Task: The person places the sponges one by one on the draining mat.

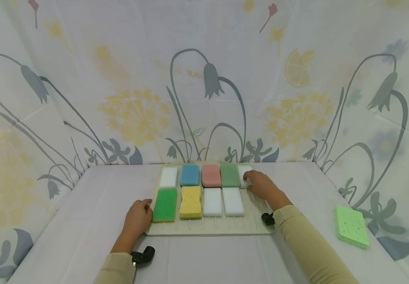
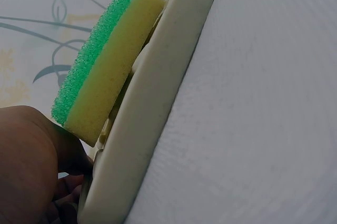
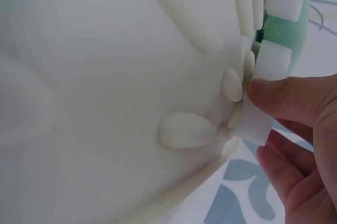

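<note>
A cream ribbed tray (image 1: 257, 227) holds two rows of sponges. At the back right, my right hand (image 1: 264, 188) pinches a white sponge (image 3: 267, 71) between thumb and fingers, beside a sage-green sponge (image 1: 230, 175). My left hand (image 1: 137, 219) grips the tray's left rim, the thumb at the edge beside a green-and-yellow scouring sponge (image 2: 108, 71); some of its fingers are hidden. A yellow sponge (image 1: 191, 202) and white sponges (image 1: 212, 202) continue the front row. Blue (image 1: 190, 175) and pink (image 1: 211, 175) sponges lie in the back row, with a white sponge (image 1: 168, 177) at its left end.
A light green sponge (image 1: 351, 227) with holes lies apart at the table's right side. White cloth (image 1: 204, 260) covers the table, and a flower-printed curtain (image 1: 204, 79) stands behind and at both sides.
</note>
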Motion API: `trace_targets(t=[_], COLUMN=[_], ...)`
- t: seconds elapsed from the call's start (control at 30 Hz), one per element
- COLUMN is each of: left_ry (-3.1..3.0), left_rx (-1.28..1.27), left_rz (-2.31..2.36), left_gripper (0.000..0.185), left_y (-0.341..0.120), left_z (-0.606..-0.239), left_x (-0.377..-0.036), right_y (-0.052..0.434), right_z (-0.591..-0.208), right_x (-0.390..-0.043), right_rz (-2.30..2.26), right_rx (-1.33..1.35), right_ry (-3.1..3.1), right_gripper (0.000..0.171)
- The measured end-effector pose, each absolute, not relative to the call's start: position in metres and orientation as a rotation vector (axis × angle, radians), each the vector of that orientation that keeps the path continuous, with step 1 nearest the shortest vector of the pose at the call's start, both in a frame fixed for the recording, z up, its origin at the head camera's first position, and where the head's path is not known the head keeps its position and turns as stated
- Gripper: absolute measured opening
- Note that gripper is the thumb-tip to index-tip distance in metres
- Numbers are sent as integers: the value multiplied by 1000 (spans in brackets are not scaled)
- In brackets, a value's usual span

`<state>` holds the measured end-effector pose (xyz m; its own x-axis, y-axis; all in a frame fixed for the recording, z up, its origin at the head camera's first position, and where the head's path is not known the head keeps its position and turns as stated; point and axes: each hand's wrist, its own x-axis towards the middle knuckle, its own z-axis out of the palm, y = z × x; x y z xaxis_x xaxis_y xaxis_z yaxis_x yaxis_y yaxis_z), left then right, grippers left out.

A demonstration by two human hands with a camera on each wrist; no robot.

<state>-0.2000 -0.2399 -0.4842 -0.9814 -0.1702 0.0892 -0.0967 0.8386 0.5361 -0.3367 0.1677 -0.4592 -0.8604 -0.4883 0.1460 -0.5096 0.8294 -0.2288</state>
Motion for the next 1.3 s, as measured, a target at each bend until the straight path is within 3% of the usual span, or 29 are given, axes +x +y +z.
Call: trace_targets(t=[0.4, 1.3], left_ry=[-2879, -2908], left_rx=[187, 169], left_rz=[-828, -825], left_gripper=[38, 38], left_y=[-239, -241], left_z=[-484, -483], left_x=[-202, -198], right_y=[174, 223], right_z=[-449, -442], right_x=[-329, -283], right_rz=[373, 323], right_rx=[805, 687], right_ry=[-2944, -3001], right_gripper=[34, 36])
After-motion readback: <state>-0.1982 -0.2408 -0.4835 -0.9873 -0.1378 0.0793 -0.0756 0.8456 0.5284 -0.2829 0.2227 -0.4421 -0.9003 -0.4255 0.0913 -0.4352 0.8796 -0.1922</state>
